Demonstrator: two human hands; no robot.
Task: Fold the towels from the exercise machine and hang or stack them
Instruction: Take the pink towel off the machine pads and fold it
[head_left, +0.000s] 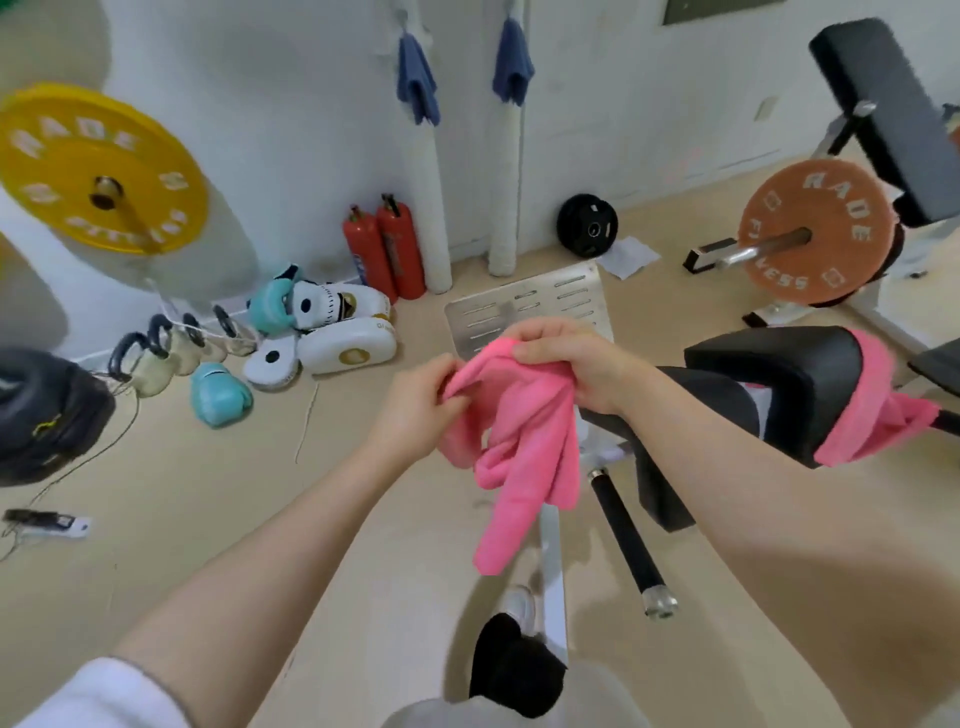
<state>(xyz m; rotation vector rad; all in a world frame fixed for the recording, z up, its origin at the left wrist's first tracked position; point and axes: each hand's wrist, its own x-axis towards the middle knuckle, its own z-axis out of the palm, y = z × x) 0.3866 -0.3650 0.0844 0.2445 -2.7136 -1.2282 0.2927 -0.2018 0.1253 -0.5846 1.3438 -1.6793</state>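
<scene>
Both hands grasp a pink towel at frame centre: left grip pinching, right grip clenched. Yellow plate, upper left, reads "RADE"; its lower lettering is blurred.

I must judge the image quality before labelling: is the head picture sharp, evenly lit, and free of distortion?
Head view: wide-angle bending curves the walls and stretches both forearms; light is soft and even, with faint shadows; the yellow weight plate at the left edge looks smeared, while the pink towel held by the left hand and right hand is reasonably sharp.
</scene>
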